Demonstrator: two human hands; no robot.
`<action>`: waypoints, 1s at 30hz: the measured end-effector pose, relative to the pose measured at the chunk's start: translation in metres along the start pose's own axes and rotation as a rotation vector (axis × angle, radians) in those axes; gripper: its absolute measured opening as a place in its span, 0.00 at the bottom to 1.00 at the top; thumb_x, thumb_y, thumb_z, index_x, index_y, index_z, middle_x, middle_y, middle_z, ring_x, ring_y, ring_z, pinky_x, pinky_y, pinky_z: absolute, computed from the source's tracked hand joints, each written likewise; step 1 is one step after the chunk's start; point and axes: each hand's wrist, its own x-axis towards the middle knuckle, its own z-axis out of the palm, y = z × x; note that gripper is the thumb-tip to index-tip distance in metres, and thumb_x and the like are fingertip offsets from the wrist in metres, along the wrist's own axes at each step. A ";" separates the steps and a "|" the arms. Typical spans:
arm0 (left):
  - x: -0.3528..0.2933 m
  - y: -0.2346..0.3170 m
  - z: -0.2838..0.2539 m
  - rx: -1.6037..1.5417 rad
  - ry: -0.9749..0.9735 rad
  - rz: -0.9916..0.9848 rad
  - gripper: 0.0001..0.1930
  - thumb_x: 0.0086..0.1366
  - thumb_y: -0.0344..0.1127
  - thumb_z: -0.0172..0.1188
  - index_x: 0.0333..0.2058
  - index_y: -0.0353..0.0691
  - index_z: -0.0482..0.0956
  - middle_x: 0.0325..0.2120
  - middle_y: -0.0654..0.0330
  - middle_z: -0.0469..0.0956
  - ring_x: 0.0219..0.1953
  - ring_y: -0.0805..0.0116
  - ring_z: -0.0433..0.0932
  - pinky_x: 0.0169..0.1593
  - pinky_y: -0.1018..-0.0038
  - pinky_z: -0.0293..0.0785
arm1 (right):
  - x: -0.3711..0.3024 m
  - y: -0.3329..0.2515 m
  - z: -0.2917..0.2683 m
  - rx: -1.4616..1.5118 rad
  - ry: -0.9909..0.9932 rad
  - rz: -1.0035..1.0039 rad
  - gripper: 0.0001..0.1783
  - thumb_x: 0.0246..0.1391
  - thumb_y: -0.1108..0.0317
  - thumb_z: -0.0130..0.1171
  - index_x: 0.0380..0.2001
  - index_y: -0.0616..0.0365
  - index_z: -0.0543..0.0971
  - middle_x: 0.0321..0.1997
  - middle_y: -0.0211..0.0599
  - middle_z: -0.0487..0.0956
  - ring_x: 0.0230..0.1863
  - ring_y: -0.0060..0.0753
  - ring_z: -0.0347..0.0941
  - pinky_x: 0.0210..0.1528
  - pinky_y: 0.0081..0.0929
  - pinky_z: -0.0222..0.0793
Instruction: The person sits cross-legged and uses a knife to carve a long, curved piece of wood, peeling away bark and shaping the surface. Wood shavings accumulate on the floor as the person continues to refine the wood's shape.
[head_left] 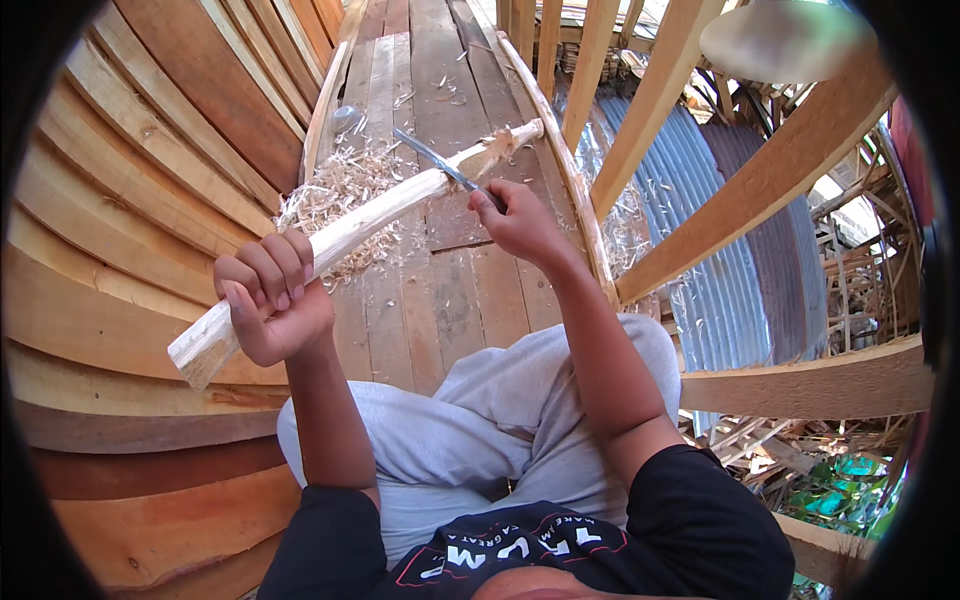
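A long, pale, peeled wooden stick (385, 207) slants from the lower left up to the right. My left hand (275, 295) is wrapped round it near its thick, squared-off lower end. The far end is rougher and browner, and it lies by the wooden rail along the right side of the floor. In my right hand (520, 222) is a knife, gripped by its handle, which my fingers mostly hide. The knife blade (432, 156) lies across the stick's upper part and points up to the left.
Curled wood shavings (345, 195) are heaped on the plank floor (410, 330) beneath the stick, beside a small round clear object (347, 119). A board wall (150, 240) rises at the left. Wooden posts (655, 95) stand at the right, with corrugated metal sheets (715, 270) beyond and below.
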 end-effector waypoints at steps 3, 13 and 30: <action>0.000 0.000 -0.004 -0.023 -0.018 0.003 0.17 0.65 0.40 0.47 0.19 0.50 0.54 0.11 0.70 0.52 0.15 0.78 0.51 0.25 0.77 0.53 | 0.001 0.005 0.008 0.030 0.082 0.011 0.24 0.65 0.53 0.45 0.30 0.63 0.79 0.21 0.38 0.75 0.25 0.35 0.71 0.32 0.32 0.66; -0.007 -0.004 0.010 -0.082 0.043 0.014 0.14 0.62 0.34 0.47 0.19 0.47 0.56 0.09 0.68 0.54 0.13 0.76 0.51 0.23 0.74 0.55 | 0.022 0.011 0.027 -0.502 0.634 0.139 0.32 0.62 0.55 0.37 0.15 0.64 0.80 0.17 0.57 0.76 0.22 0.61 0.76 0.30 0.53 0.72; -0.001 -0.011 -0.006 0.011 0.262 -0.038 0.15 0.60 0.36 0.45 0.16 0.50 0.52 0.08 0.69 0.49 0.12 0.76 0.49 0.24 0.74 0.55 | 0.016 -0.017 0.046 -0.324 0.434 -0.111 0.29 0.60 0.59 0.40 0.13 0.65 0.78 0.17 0.58 0.75 0.21 0.62 0.75 0.30 0.53 0.72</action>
